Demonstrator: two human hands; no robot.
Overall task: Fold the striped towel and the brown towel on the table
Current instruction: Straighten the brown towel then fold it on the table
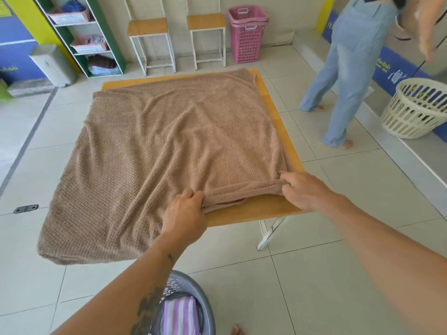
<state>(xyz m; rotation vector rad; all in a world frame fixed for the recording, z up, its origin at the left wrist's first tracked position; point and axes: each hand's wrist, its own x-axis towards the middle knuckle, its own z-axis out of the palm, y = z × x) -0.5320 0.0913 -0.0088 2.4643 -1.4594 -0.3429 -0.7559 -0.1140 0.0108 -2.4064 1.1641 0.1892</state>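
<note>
Head view: brown towel (169, 146) spread over bench (254, 210), left side hanging off bench's left edge. Left hand (183, 220) & right hand (303, 191) fingers pinch its near hem, prob. to square it for folding. Striped towel (180, 315) waits in grey basket (208, 308) on floor.

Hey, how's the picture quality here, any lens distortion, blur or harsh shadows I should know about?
Head view: wide-angle bending curves the floor tile lines and stretches both forearms toward the bottom corners; lighting is soft and even, with no hard shadows on the brown towel; the left hand and right hand gripping its near edge look sharp; the frame's far edges go slightly soft.
</note>
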